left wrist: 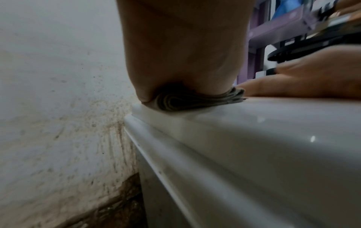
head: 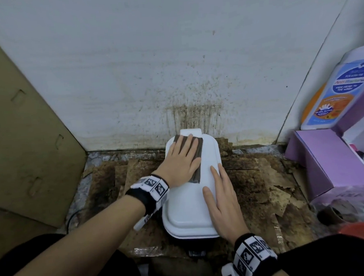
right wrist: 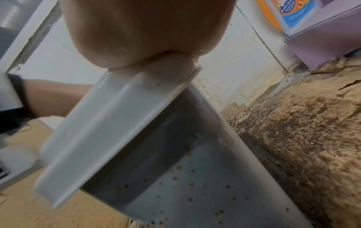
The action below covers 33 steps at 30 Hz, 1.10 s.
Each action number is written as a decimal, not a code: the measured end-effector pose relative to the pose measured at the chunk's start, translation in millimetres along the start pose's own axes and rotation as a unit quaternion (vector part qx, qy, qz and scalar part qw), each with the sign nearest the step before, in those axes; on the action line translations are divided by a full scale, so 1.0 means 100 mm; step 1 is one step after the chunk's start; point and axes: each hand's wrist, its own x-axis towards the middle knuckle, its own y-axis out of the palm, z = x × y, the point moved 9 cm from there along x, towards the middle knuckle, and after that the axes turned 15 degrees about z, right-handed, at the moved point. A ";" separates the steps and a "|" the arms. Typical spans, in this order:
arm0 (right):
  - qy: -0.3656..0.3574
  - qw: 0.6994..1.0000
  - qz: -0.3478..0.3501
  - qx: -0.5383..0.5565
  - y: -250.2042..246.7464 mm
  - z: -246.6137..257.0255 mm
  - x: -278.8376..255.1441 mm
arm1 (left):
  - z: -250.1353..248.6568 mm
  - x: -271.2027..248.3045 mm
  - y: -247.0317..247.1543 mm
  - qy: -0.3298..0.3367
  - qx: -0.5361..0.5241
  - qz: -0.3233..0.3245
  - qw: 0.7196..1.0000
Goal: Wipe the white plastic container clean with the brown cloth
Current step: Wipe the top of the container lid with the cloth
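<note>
The white plastic container (head: 189,207) stands lidded on a stained surface, its far end near the wall. A folded brown cloth (head: 196,160) lies on the far half of the lid. My left hand (head: 181,159) presses flat on the cloth with straight fingers. My right hand (head: 222,199) rests flat along the lid's right edge, fingers straight. In the left wrist view the palm (left wrist: 181,54) squashes the folded cloth (left wrist: 195,100) onto the lid (left wrist: 254,131). The right wrist view shows the palm (right wrist: 140,34) on the lid's rim (right wrist: 109,123) and brown specks on the container's side (right wrist: 195,192).
A dirty white wall (head: 173,74) with brown splatter stands right behind the container. Cardboard (head: 23,137) leans at the left. A purple box (head: 327,158) and a wash bottle (head: 336,94) crowd the right. Torn stained paper (head: 275,181) covers the surface. An orange rim (head: 361,229) sits near right.
</note>
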 end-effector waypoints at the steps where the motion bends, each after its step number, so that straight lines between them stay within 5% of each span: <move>1: 0.000 1.000 -0.001 0.000 0.00 0.00 0.00 | -0.04 -0.09 0.06 0.002 0.004 0.001 1.000; 11: -0.007 1.000 -0.010 -0.008 0.01 -0.01 -0.01 | -0.40 -0.72 0.35 0.013 0.009 -0.042 0.999; 24: 0.004 1.000 0.006 0.003 0.01 0.00 0.01 | 0.21 -0.03 0.07 -0.026 -0.134 0.027 0.990; 33: 0.001 1.000 -0.001 0.000 0.01 0.00 -0.01 | 0.24 -0.13 0.06 -0.007 -0.254 0.000 0.967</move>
